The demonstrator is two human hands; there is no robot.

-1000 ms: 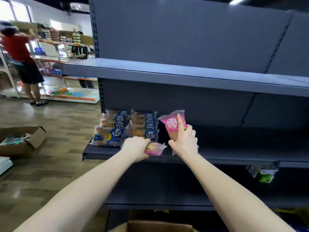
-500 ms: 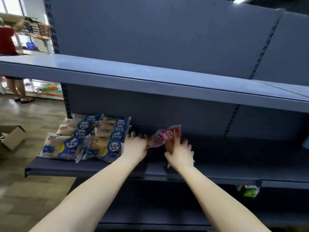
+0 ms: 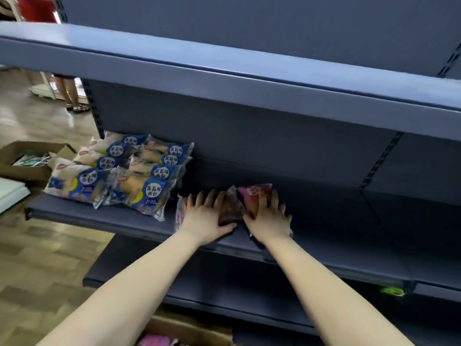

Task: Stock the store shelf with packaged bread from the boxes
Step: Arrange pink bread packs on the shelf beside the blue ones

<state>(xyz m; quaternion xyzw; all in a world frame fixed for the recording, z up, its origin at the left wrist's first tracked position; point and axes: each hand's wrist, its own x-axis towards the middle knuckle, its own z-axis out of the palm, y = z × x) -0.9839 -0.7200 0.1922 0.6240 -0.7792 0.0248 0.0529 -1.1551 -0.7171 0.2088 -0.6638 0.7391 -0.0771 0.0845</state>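
Well, early days by the head view. Blue bread packs (image 3: 139, 181) lie stacked in two rows at the left end of the middle shelf (image 3: 99, 221). Just beside them, near the front edge, the left hand (image 3: 204, 218) lies flat, fingers spread, on a pink pack (image 3: 180, 211). The right hand (image 3: 269, 221) presses spread fingers on a second pink pack (image 3: 254, 196); its thumb is hidden, so prob. no grip. The shelf's right side & upper shelf (image 3: 224, 63) show no stock. The box (image 3: 189, 330) below shows more pink, so most stocking is left.
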